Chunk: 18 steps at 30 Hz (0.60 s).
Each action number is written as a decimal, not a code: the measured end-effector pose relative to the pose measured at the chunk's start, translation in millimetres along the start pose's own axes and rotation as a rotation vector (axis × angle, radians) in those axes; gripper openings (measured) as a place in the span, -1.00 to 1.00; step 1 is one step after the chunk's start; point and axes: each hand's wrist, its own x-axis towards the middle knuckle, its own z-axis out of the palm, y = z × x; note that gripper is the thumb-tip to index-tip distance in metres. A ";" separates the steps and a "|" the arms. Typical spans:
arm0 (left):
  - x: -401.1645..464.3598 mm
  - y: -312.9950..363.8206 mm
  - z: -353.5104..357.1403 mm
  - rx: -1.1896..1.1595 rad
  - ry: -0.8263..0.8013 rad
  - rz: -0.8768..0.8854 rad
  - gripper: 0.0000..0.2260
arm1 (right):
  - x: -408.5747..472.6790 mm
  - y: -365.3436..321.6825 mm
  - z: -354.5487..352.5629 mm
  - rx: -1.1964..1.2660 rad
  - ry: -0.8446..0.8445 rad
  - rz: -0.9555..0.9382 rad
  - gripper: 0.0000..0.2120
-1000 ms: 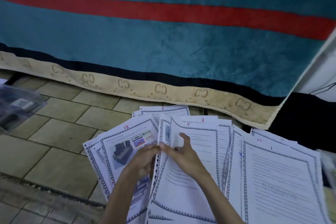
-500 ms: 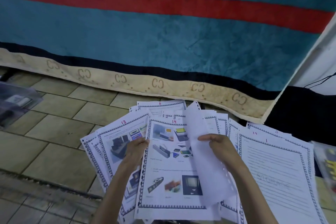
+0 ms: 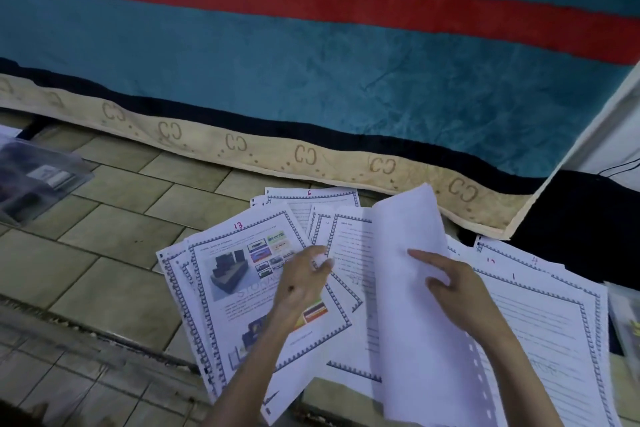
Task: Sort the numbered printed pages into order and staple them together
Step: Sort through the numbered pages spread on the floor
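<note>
Numbered printed pages lie fanned out on the tiled floor. Page 13 (image 3: 242, 274), with colour pictures, is on the left. Page 6 (image 3: 311, 199) peeks out at the back. Page 1 (image 3: 540, 329) lies on the right over other sheets. My right hand (image 3: 453, 291) holds a lifted sheet (image 3: 412, 274) whose blank back faces me, index finger stretched across it. Beneath that sheet a text page (image 3: 349, 253) shows. My left hand (image 3: 304, 282) rests on page 13, its fingers pinching the edge of a page in the middle pile.
A teal blanket (image 3: 311, 73) with a red stripe and beige hem hangs behind the pages. A clear plastic packet (image 3: 31, 180) lies at the far left on the tiles. Another packet edge (image 3: 627, 326) shows at the far right. A dark cloth (image 3: 581, 218) sits back right.
My right hand has turned sheets over to the right. The picture page marked 14 seen half a second ago is gone from view, and a text page now lies uncovered in the middle.
</note>
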 end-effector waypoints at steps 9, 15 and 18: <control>13.5 -92.1 -70.7 0.495 0.153 -0.239 -0.05 | 5.6 7.9 -3.8 -0.023 0.007 0.085 -0.55; 24.2 -92.9 -99.4 0.503 0.014 -0.239 -0.02 | 5.1 4.8 -7.5 -0.039 0.011 0.092 -0.55; 26.0 -62.4 -85.2 0.526 0.155 -0.223 -0.19 | 3.3 2.5 -9.0 -0.044 0.008 0.095 -0.55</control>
